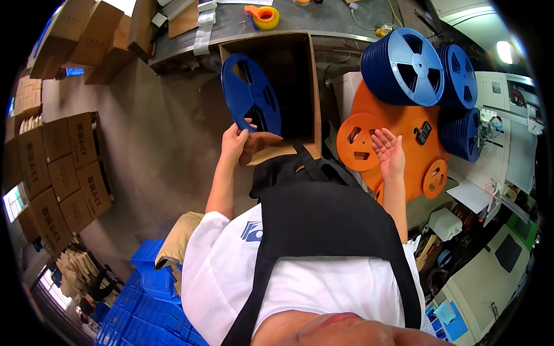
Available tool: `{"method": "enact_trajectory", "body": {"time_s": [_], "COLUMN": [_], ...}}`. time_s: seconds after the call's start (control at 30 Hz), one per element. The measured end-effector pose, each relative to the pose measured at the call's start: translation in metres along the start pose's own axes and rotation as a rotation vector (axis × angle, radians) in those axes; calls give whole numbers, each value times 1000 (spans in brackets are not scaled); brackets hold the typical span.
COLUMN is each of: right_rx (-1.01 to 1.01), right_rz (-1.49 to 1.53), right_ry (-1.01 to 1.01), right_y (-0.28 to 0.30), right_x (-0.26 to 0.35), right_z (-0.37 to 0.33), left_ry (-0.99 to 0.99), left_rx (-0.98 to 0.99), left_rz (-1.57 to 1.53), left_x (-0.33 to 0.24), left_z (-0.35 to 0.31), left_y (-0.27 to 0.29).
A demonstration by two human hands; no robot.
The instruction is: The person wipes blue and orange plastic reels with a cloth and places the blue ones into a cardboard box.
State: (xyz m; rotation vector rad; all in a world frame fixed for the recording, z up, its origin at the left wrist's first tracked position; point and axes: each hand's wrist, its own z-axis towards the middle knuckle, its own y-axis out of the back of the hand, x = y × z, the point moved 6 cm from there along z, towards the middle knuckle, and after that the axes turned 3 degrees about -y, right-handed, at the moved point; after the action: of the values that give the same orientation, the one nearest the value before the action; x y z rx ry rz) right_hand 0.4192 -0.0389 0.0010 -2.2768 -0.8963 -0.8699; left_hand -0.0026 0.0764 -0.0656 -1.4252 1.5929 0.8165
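Note:
My left hand [234, 143] is closed on the lower edge of a blue plastic reel [235, 92], its fingertips showing at the reel's face. That reel stands tilted at the left side of an open cardboard box [317, 92], partly over the dark inside. A brown box flap [262, 144] lies right beside the same hand. On the other side, my right hand [390, 151] is open and palm up, fingers spread, holding nothing. It hovers by an orange reel [353, 157] and over a large orange surface [398, 176].
Stacks of blue reels [374, 75] stand at the far right, near a small black device [424, 132]. An orange tape dispenser [263, 17] sits on the grey workbench [323, 20]. Cartons [60, 164] are piled at left, with blue crates [138, 308] at lower left.

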Motion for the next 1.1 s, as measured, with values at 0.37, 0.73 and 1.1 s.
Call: {"method": "enact_trajectory", "body": {"time_s": [0.37,0.73,1.1], "right_rx": [-181,-205,-187], "right_rz": [-44,-61,-1271], "right_ry": [-57,-123,809], "right_y": [53,77,28], "right_x": [-26,-28,106], "right_z": [-7,2,174], "left_ry": [39,206,476], "left_rx": [-45,134,186], "left_rz": [288,349,35], "left_x": [92,136,129], "left_z": [113,154,29], "left_y": [-73,-123,-74]}}
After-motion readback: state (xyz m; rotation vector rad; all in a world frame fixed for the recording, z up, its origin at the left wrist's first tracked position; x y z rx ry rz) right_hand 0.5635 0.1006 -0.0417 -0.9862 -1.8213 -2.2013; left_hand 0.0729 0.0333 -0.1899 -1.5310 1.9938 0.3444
